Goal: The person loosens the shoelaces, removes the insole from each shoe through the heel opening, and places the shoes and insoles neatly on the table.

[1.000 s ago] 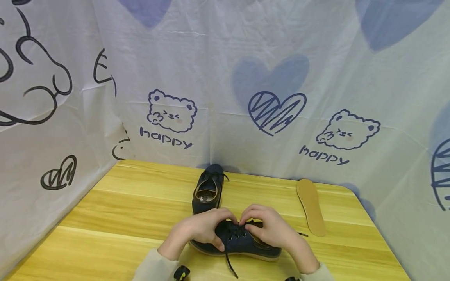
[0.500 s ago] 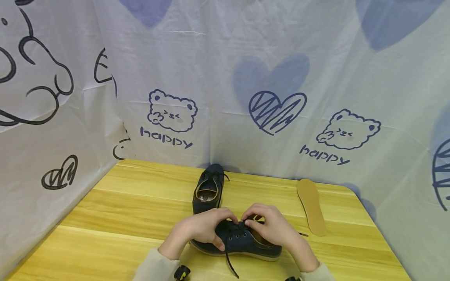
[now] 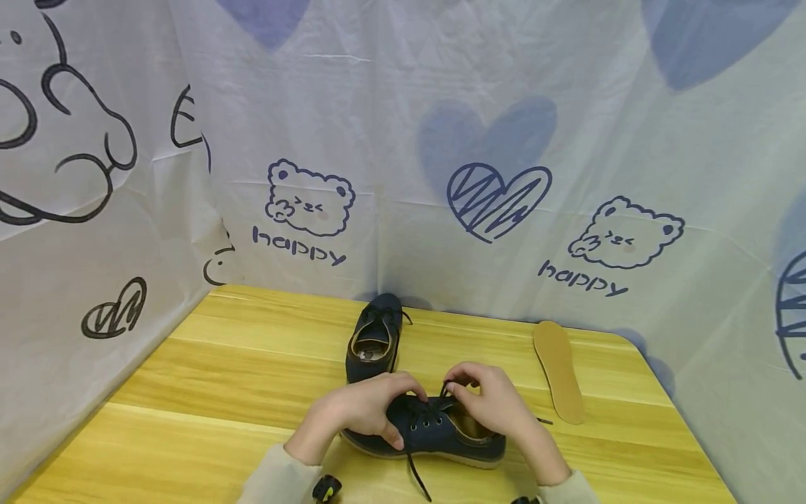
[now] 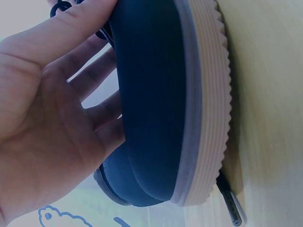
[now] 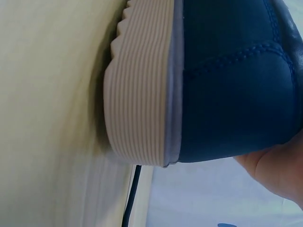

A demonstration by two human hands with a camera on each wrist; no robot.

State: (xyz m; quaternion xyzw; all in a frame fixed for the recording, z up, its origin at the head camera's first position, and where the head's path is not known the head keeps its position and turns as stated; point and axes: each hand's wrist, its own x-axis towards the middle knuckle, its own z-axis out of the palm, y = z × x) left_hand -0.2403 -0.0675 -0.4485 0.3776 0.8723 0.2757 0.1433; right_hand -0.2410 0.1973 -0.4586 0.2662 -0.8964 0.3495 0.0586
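Observation:
A dark navy lace-up shoe (image 3: pixel 450 439) with a pale ribbed sole lies crosswise on the table, toe to the left. My left hand (image 3: pixel 364 407) grips it over the toe and front, thumb on the near side and fingers at the lacing. In the left wrist view the fingers reach round behind the shoe's upper (image 4: pixel 151 104). With thumb and index finger, my right hand (image 3: pixel 494 400) pinches a black shoelace (image 3: pixel 444 390) just above the tongue, drawn up into a short loop. In the right wrist view the heel (image 5: pixel 232 109) hides most of that hand.
A matching shoe (image 3: pixel 363 371) stands behind the left hand, toe away from me. At the right lies a tan insole (image 3: pixel 559 374) on the wooden table (image 3: pixel 239 392). One loose lace end (image 3: pixel 418 479) trails toward me. A printed white curtain (image 3: pixel 403 266) closes off the back.
My right hand has lifted slightly up and away from the lacing, pulling the shoelace up with it. The left hand and both shoes have stayed in place.

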